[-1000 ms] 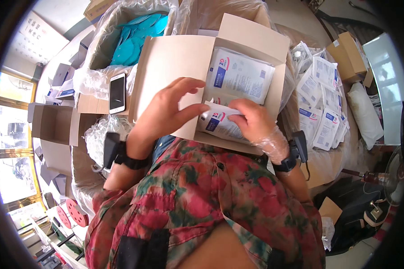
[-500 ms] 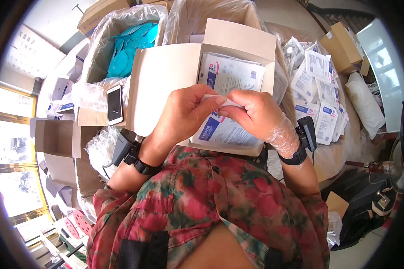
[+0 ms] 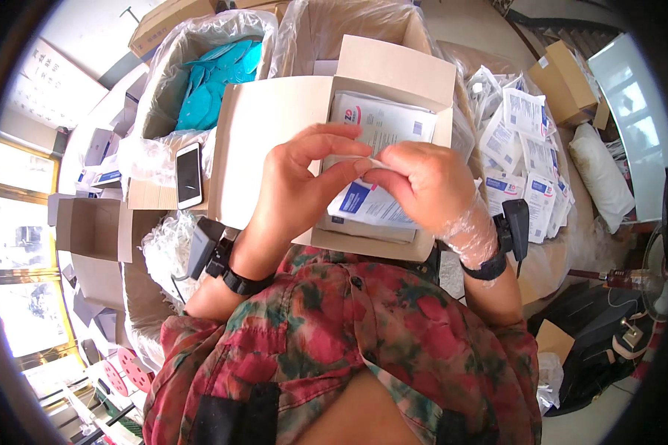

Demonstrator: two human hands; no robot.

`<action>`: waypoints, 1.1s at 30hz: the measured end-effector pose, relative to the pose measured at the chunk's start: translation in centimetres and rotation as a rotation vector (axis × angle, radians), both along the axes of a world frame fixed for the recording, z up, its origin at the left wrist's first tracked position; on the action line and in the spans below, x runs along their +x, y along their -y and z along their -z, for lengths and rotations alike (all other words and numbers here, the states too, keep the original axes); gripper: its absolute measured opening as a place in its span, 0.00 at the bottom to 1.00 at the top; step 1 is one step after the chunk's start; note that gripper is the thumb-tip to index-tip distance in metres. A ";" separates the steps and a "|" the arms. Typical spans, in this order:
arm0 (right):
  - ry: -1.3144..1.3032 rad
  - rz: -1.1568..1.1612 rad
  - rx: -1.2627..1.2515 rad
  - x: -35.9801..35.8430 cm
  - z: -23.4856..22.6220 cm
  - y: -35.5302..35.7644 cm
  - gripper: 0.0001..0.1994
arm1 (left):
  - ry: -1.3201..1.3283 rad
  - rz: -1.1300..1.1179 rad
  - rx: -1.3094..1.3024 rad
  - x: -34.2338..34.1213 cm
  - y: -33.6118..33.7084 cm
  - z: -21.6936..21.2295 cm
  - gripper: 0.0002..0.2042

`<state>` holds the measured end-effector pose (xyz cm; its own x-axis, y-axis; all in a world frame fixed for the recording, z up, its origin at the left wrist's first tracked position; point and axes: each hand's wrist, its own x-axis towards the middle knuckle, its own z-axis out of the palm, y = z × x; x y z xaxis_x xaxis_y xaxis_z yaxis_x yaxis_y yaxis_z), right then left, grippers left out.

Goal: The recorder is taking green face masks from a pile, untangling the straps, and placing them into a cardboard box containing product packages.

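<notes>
A white flat packet (image 3: pixel 378 208) with a blue label is held up over the open cardboard box (image 3: pixel 274 133) in front of me. My left hand (image 3: pixel 304 170) pinches its upper edge between thumb and a finger, with another finger lifted off. Closed on the same edge, close beside the left fingertips, is my right hand (image 3: pixel 427 182). The fingers partly hide the edge, and I cannot make out its exact state. Inside the box, beneath my hands, similar white packets (image 3: pixel 393 119) lie stacked.
Left of the box rests a phone (image 3: pixel 189 175). Behind it a plastic-lined carton (image 3: pixel 152 93) holds teal flat pieces (image 3: pixel 215 81). Several white packets (image 3: pixel 531 148) are heaped at the right. An empty small carton (image 3: pixel 89 228) stands at the left.
My left hand's upper finger has lifted away from the packet's edge. The held packet now sits tilted over the box, and the right hand has shifted slightly.
</notes>
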<state>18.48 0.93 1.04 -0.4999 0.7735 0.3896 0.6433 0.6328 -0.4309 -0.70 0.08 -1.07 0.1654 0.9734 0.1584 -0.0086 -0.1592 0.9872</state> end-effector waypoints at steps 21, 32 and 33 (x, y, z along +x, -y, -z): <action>0.235 -0.056 0.345 -0.9 -0.4 1.4 0.03 | 0.264 0.045 -0.262 -0.4 0.2 -0.1 0.03; -0.141 -0.262 0.213 1.4 -5.7 4.8 0.15 | -0.140 -0.335 -0.044 -9.6 -4.9 6.8 0.05; -0.123 -0.195 0.167 1.4 -5.6 4.4 0.13 | -0.135 -0.321 -0.043 -8.9 -4.4 5.9 0.05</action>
<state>19.91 -3.48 6.69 -0.5741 0.5874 0.5704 0.4514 0.8083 -0.3780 -9.62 4.45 -6.97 -0.1340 0.9844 0.1140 0.1660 -0.0911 0.9819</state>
